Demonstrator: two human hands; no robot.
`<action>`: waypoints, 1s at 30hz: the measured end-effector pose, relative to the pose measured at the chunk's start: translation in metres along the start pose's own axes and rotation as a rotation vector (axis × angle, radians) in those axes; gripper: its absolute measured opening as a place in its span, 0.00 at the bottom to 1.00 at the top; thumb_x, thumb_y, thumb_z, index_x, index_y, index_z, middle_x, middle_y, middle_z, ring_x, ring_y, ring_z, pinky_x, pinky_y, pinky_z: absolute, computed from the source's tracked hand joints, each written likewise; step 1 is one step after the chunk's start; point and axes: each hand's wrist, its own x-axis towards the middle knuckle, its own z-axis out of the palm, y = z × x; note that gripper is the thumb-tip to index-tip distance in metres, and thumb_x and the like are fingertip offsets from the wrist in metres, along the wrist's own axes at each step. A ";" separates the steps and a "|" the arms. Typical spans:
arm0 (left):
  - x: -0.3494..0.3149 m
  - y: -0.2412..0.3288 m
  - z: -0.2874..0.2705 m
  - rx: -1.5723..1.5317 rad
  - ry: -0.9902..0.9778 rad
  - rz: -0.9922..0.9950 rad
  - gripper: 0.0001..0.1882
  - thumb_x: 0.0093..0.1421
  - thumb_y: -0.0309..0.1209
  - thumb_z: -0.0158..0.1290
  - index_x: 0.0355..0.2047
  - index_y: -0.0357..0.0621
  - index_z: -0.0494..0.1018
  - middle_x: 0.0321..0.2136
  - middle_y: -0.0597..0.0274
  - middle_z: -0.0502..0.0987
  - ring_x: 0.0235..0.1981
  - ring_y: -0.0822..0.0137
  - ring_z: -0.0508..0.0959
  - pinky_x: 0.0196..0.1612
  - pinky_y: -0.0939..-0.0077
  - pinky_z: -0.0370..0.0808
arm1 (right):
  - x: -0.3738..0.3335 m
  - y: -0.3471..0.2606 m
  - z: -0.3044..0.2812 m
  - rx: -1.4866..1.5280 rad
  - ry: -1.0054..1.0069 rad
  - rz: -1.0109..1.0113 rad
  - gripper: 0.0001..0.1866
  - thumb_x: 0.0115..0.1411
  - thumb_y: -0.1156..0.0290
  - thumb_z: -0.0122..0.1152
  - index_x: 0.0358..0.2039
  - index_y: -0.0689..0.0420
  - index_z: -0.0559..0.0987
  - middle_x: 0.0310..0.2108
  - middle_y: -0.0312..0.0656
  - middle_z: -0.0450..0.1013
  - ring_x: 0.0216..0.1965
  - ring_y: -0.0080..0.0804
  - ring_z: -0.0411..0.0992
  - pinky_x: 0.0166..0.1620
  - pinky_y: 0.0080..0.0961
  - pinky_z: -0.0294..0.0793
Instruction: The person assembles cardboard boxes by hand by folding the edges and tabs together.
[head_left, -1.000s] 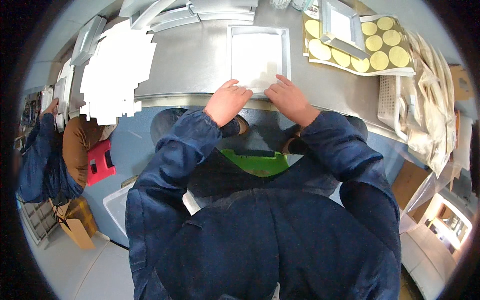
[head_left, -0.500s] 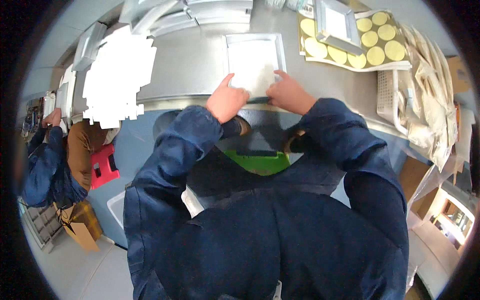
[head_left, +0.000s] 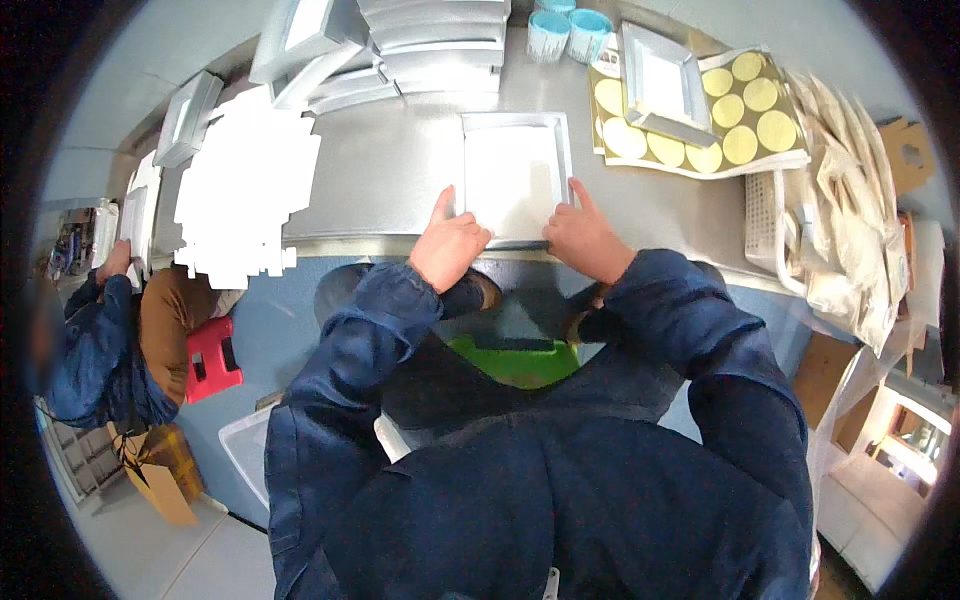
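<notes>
A shallow light-grey box point(head_left: 567, 150) with a white inside lies on the metal table in front of me. My left hand point(head_left: 450, 245) is at its near left corner, one finger stretched along the left side and the others curled onto the near edge. At the near right corner, my right hand point(head_left: 588, 238) has a finger pointing up along the right rim and its other fingers bent over the edge. Both hands appear closed on the box; their undersides are hidden.
White sheets point(head_left: 245, 190) lie left. Grey boxes point(head_left: 435, 45) are stacked at the back, near blue-lidded tubs point(head_left: 588, 35). Another grey box point(head_left: 668, 85) rests on round-sticker sheets point(head_left: 740, 110). A white basket point(head_left: 768, 225) stands right. A co-worker point(head_left: 100, 330) sits left.
The whole view has shifted, so the table and box sit lower in the picture. My right finger has moved from the box's inner side onto its right rim. The left hand stays at its corner.
</notes>
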 end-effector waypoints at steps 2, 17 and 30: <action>-0.007 0.009 0.004 0.077 -0.052 0.002 0.05 0.53 0.28 0.49 0.28 0.53 0.74 0.22 0.71 0.72 0.37 0.72 0.75 0.64 0.40 0.51 | 0.003 -0.004 -0.017 0.065 -0.206 0.009 0.18 0.47 0.52 0.66 0.29 0.52 0.79 0.29 0.37 0.74 0.44 0.33 0.71 0.63 0.58 0.50; 0.003 0.015 0.015 -0.041 -0.001 -0.003 0.02 0.53 0.28 0.50 0.27 0.51 0.72 0.24 0.72 0.73 0.37 0.69 0.74 0.62 0.47 0.56 | 0.175 0.065 0.025 0.151 0.310 0.250 0.06 0.50 0.73 0.59 0.31 0.56 0.74 0.31 0.42 0.73 0.35 0.42 0.74 0.35 0.36 0.74; 0.078 -0.046 -0.009 -0.276 0.567 -0.489 0.22 0.53 0.37 0.58 0.47 0.45 0.70 0.37 0.56 0.77 0.44 0.53 0.74 0.50 0.56 0.67 | 0.171 0.073 0.029 0.137 0.376 0.161 0.05 0.54 0.68 0.57 0.30 0.54 0.75 0.29 0.42 0.73 0.34 0.41 0.75 0.34 0.37 0.74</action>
